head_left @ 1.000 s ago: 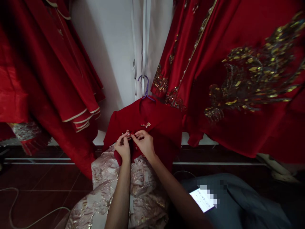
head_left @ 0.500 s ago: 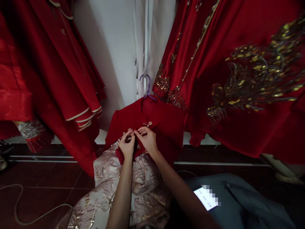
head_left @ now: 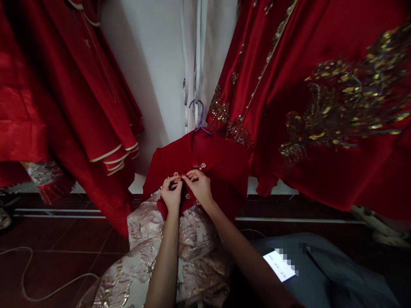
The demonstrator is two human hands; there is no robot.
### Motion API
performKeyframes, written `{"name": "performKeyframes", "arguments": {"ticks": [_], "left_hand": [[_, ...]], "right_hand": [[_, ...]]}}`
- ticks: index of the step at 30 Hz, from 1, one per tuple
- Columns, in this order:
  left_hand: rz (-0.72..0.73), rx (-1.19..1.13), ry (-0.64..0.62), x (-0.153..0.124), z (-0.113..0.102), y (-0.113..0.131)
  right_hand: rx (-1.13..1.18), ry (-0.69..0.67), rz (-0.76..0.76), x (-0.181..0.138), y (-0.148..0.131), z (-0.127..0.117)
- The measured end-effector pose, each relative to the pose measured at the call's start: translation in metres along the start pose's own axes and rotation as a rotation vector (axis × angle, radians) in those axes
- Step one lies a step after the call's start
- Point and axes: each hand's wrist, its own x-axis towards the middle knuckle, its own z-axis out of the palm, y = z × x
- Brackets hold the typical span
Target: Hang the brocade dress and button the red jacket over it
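Working mid-frame on the front of a red top, w/ a purple hanger at its neck. Pinching there w/ left hand and right hand, fingers bent, tips almost closed and nearly meeting. Holding, seemingly, a small red bit btwn the tips; too tiny to name, and can't tell if sewn on or loose. See a beady flower clasp just above the tips, more beady flowers just below.

Prob. at the fiddly step of fixing or doing up one small front piece; can't tell how near to done. Prob. calls next for slow, tiny finger moves: hold one side firm w/ left, ease the other w/ right, no hard tugs.

See shiny patterned cloth at bottom mid-frame, lit phone at lower right, red clothes hanging upper left.
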Motion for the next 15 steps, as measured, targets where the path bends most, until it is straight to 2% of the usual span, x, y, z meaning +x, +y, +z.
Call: {"name": "performKeyframes", "arguments": {"ticks": [5, 9, 12, 15], "left_hand": [[0.004, 0.027, -0.015, 0.001, 0.002, -0.005], [-0.02, 0.089, -0.014, -0.012, -0.001, -0.007], [0.069, 0.3, -0.208, -0.031, -0.013, -0.001], [0.13, 0.503, -0.412, -0.049, -0.027, 0.009]], "right_hand": [[-0.028, -0.042, 0.007, 0.004, -0.003, -0.002], [-0.006, -0.207, 0.056, 0.001, -0.007, -0.019], [0.013, -0.376, 0.1, -0.01, -0.008, -0.041], [-0.118, -0.457, 0.121, -0.025, -0.005, -0.064]]}}
